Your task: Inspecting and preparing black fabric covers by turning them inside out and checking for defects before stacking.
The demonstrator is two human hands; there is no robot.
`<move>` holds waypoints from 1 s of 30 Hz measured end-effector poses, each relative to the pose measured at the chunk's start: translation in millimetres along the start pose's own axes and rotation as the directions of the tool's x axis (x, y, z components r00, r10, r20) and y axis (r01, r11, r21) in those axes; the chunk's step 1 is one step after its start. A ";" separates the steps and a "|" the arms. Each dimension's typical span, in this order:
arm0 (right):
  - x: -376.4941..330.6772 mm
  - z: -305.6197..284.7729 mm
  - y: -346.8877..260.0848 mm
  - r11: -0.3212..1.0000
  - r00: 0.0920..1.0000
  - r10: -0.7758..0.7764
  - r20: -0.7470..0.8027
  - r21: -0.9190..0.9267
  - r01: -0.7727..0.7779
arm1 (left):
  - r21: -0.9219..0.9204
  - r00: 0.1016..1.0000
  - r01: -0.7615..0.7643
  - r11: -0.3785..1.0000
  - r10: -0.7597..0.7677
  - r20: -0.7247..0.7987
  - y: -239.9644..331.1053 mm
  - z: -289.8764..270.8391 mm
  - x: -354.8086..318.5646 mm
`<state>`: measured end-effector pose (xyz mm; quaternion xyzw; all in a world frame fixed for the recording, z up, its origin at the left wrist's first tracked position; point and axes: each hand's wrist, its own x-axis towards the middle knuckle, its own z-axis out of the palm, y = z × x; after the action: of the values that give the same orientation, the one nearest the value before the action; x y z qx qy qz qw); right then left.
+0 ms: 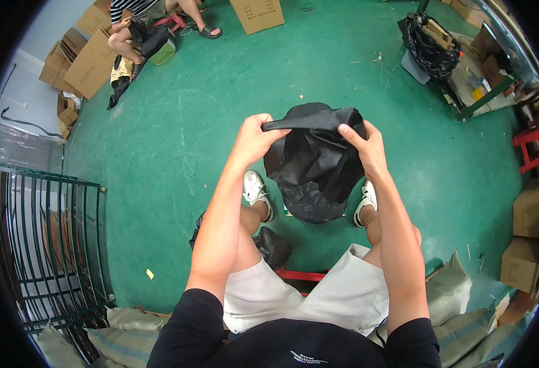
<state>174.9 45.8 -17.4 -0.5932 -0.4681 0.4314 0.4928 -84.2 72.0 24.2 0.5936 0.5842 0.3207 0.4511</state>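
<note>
A black fabric bag or cover (318, 159), thin and slightly shiny, is stretched between my two hands above the floor in front of my knees. My left hand (255, 138) pinches the left end of its folded upper edge. On the other side my right hand (365, 147) grips the same edge, thumb on top. The cloth hangs loosely below the edge, wrinkled, its lower part rounded; its exact kind I cannot tell. More black material (274, 246) lies by my left leg, partly hidden by my forearm.
I sit on a red stool (300, 275) on a green floor. Another person (140, 30) sits at the far left, near cardboard boxes (91, 64). A green metal rack (54, 245) stands left. Right are a bin with a black bag (432, 52), a red stool (530, 150) and boxes (521, 264).
</note>
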 end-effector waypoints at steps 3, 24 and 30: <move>-0.1 -8.4 6.7 0.994 0.997 0.021 0.069 -0.105 -0.014 | -0.299 0.943 -0.005 0.954 0.104 0.315 -4.9 -9.9 -2.9; -78.6 59.5 -16.1 0.630 0.499 -0.543 0.675 -0.065 0.774 | -0.739 0.913 -0.401 0.541 0.173 -0.369 -40.6 -16.4 21.9; -48.7 41.4 -18.7 0.819 0.826 -0.550 0.125 -0.112 0.562 | -0.721 0.935 -0.286 0.632 0.347 -0.067 -28.9 -1.2 -5.0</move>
<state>123.0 6.9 -2.4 -0.4451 -0.6716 0.2594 0.5324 -97.6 64.6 -0.9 0.4739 0.2799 0.5742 0.6061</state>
